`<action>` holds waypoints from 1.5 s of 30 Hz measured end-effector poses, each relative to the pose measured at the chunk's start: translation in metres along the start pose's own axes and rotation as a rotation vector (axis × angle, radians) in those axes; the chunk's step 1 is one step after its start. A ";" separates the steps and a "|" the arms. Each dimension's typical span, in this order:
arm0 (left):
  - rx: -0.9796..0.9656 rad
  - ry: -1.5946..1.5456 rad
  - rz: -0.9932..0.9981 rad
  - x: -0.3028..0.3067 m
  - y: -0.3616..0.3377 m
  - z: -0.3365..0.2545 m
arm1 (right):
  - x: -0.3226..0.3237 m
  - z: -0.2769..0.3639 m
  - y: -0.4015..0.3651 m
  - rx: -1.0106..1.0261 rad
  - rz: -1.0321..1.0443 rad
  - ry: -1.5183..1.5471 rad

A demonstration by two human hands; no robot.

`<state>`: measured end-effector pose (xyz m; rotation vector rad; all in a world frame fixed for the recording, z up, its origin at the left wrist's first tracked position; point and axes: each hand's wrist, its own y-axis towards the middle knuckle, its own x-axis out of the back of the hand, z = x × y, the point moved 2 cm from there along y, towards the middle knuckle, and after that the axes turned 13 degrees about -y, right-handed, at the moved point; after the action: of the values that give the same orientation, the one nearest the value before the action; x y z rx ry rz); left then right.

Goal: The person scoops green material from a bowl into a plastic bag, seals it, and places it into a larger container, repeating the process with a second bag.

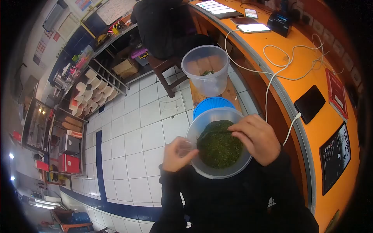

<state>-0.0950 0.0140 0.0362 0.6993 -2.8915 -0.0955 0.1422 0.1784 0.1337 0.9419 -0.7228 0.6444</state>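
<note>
**Item 1.** Round translucent plastic bowl [193,134], low centre of view, held close before the person's chest. It contains a heap of finely chopped dark green leaves [219,149] that fills most of the inside.

**Item 2.** Left hand [175,154], at 9 o'clock of the bowl, touching its rim. The fingers are curled round a small clear plastic cup [185,146], with the thumb across the front. The cup's contents cannot be made out.

**Item 3.** Right hand [257,139], at 2 o'clock of the bowl, over the rim. The fingers are pressed together and bent down, their tips at the surface of the leaves. Whether they pinch anything cannot be told.

**Item 4.** Round blue plastic lid [211,105], at 12 o'clock of the bowl and partly hidden behind it.

**Item 5.** Tall clear plastic tub [206,72], further out at 12 o'clock. It stands on a brown wooden stool [231,93], with a small scrap of green at its bottom.

**Item 6.** Curved orange counter [295,70], running from 12 to 4 o'clock. It carries a white charging cable [266,97], a black phone lying face down [309,103] and a lit phone [253,28].

**Item 7.** Seated person in black clothing [163,27], at 11 o'clock, well apart.

**Item 8.** White tiled floor [128,132], at 9 o'clock.
</note>
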 end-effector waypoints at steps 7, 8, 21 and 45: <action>-0.010 0.004 0.009 -0.026 -0.016 -0.009 | -0.019 -0.005 -0.017 -0.101 0.109 -0.096; -0.057 0.061 0.005 -0.032 -0.015 -0.014 | -0.018 0.003 -0.015 -0.064 0.053 -0.128; -0.075 -0.216 0.180 -0.062 -0.021 -0.033 | -0.033 0.013 -0.027 -0.075 0.166 0.202; -0.050 -0.504 -0.056 -0.054 -0.030 -0.015 | -0.039 0.014 -0.027 -0.029 0.184 0.270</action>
<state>-0.0316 0.0114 0.0400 0.8512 -3.3254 -0.4048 0.1353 0.1472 0.0955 0.7477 -0.5791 0.9021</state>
